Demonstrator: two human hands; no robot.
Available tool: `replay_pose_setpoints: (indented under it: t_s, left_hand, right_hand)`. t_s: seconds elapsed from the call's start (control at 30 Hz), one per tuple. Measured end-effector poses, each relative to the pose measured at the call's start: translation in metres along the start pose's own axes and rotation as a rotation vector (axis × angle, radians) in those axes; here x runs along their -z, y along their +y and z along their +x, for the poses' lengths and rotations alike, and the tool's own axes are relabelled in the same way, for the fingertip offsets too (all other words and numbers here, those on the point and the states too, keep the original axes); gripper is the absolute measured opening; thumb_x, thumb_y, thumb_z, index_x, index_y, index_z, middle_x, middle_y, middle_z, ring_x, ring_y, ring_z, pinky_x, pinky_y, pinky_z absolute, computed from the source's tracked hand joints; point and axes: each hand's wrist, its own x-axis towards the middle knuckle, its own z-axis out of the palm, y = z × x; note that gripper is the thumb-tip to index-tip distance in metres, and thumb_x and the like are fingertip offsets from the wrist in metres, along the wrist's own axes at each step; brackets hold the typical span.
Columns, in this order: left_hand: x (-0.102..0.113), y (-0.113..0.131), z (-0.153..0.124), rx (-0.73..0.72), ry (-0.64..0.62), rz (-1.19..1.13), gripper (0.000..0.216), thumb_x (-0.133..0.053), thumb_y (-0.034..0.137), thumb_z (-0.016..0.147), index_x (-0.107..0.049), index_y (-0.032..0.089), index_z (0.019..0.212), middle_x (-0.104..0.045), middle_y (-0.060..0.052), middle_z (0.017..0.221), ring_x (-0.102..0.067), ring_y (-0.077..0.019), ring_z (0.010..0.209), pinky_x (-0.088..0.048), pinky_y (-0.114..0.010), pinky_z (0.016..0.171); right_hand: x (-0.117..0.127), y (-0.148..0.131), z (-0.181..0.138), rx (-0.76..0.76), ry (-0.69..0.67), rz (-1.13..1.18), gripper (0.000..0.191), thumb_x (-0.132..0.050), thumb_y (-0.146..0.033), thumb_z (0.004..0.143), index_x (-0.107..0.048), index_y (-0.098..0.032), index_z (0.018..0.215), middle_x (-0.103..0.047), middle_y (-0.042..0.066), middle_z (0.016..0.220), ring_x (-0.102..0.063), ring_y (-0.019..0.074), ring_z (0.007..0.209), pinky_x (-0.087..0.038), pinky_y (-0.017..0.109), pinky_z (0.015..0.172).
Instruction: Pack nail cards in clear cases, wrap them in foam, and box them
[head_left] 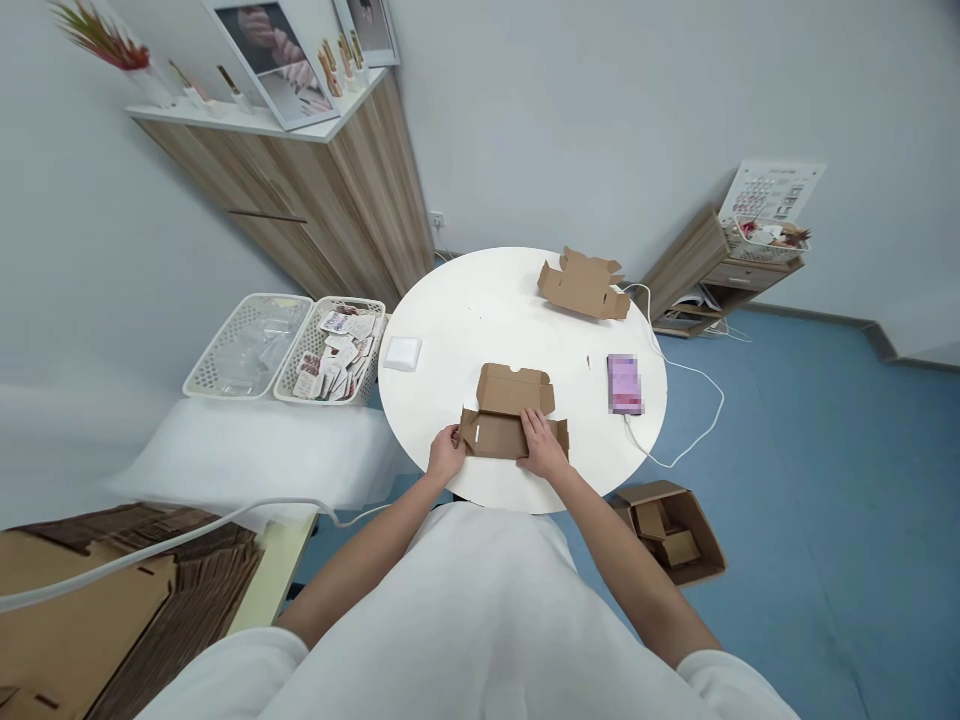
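A partly folded brown cardboard box (499, 436) lies near the front edge of the white round table, its lid flap standing toward the far side. My left hand (448, 449) is at the box's left end, thumb and fingers closed on the side flap there. On the right part of the box rests my right hand (539, 442), fingers stretched out flat over the base and inner wall. A second cardboard box blank (584, 284), unfolded, sits at the table's far right. Close to the right edge lies a phone-like device (624, 384) with a purple, blurred screen and a white cable.
A white square packet (403, 353) is on the table's left. Beyond it stand a white basket of cards (381, 345) and another basket with clear plastic (196, 370). Flattened cardboard stacks (82, 620) are at lower left. An open carton (709, 545) holding small boxes stands on the floor at right.
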Motion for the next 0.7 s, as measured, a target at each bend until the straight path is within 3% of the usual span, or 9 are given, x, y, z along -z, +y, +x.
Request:
replay_pose_setpoints:
  t_s: [0.13,0.3,0.37,0.5,0.7]
  left_hand:
    - [-0.003,0.01,-0.002,-0.051,-0.043,0.062,0.028,-0.051,0.022,0.075,-0.053,0.015,0.102,-0.062,-0.007,0.093,-0.058,-0.0168,0.083,-0.044,-0.029,0.074]
    - [-0.004,0.014,-0.007,-0.141,-0.101,0.084,0.056,-0.061,0.038,0.068,-0.044,0.013,0.114,-0.054,-0.013,0.11,-0.054,-0.0201,0.096,-0.043,-0.029,0.075]
    - [-0.003,0.014,-0.006,-0.143,-0.116,0.085,0.05,-0.055,0.042,0.073,-0.046,0.013,0.113,-0.055,-0.012,0.11,-0.055,-0.0197,0.095,-0.043,-0.029,0.074]
    - [0.001,0.015,0.004,-0.11,-0.141,0.177,0.031,-0.042,0.033,0.081,-0.052,0.013,0.103,-0.061,-0.011,0.101,-0.058,-0.0185,0.089,-0.042,-0.028,0.072]
    - [0.004,0.021,0.017,-0.056,-0.215,0.387,0.028,-0.035,0.031,0.083,-0.054,0.016,0.097,-0.064,-0.009,0.094,-0.059,-0.0193,0.085,-0.041,-0.026,0.065]
  right_hand:
    - [-0.003,-0.007,0.001,0.003,0.007,0.026,0.103,-0.067,-0.028,0.06,-0.002,-0.014,0.139,-0.011,0.012,0.145,0.0,0.027,0.134,-0.017,0.044,0.107]
    - [-0.007,-0.01,0.003,-0.009,0.036,0.027,0.105,-0.067,-0.027,0.059,-0.001,-0.015,0.139,-0.01,0.013,0.145,-0.001,0.0289,0.134,-0.017,0.047,0.106]
    - [-0.008,-0.01,0.003,-0.002,0.035,0.031,0.105,-0.068,-0.029,0.058,-0.001,-0.015,0.139,-0.01,0.013,0.145,-0.001,0.0297,0.133,-0.017,0.047,0.106]
    - [-0.004,-0.01,0.002,0.012,0.008,0.027,0.111,-0.072,-0.033,0.055,-0.003,-0.012,0.139,-0.01,0.015,0.145,0.001,0.029,0.133,-0.015,0.045,0.107]
    - [0.007,-0.012,0.001,0.035,-0.042,0.015,0.113,-0.066,-0.056,0.055,-0.004,-0.011,0.139,-0.007,0.014,0.146,0.004,0.029,0.133,-0.014,0.042,0.107]
